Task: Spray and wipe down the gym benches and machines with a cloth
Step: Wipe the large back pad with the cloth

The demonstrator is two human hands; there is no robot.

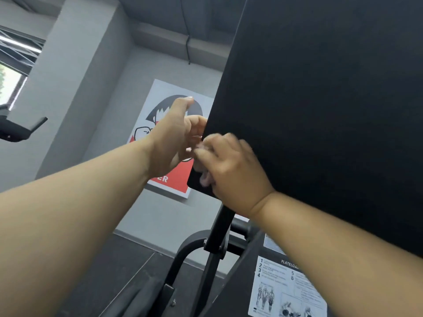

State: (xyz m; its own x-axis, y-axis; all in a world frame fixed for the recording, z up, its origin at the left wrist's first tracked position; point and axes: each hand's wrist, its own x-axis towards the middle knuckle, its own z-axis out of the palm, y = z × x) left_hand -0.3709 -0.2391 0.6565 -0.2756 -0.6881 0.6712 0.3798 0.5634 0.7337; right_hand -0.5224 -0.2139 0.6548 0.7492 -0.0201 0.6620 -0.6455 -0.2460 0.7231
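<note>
Now, left hand gripping edge of black pad — right hand blurred, grip unclear

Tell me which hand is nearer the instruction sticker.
Right. The right hand grips the lower corner of the pad, above the sticker; the left hand is higher, at the pad's left edge.

Two bare hands at a gym machine, one left hand and one right hand; one black pad, one wall poster, one instruction placard, one window.
</note>
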